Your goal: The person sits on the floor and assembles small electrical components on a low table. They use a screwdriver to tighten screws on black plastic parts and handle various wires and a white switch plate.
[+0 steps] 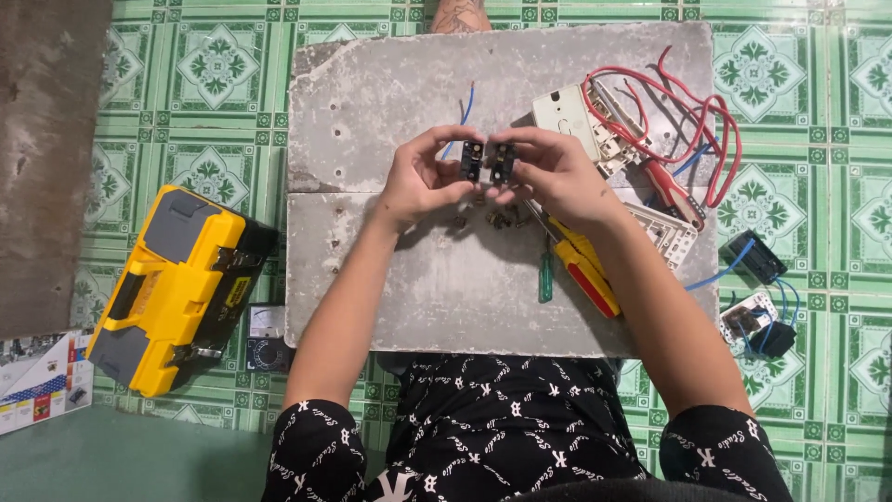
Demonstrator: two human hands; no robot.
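I see left grip (pixel 423 177) and right grip (pixel 548 172) each pinching a small black boxy switch module (pixel 471 161) (pixel 503 163) over the rough grey slab (pixel 372 102); yellow-handled pliers (pixel 585 265), green screwdriver (pixel 545 274) w/ loose brass screws (pixel 497 218) underneath.

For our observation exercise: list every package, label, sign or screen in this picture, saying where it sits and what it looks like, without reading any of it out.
Cardboard box: bottom left on the floor, rectangular, white with red and blue print.
Label on the yellow toolbox: small dark strip on its near side.
Meter: between toolbox and slab, dark body, pale dial window.
No signs visible.
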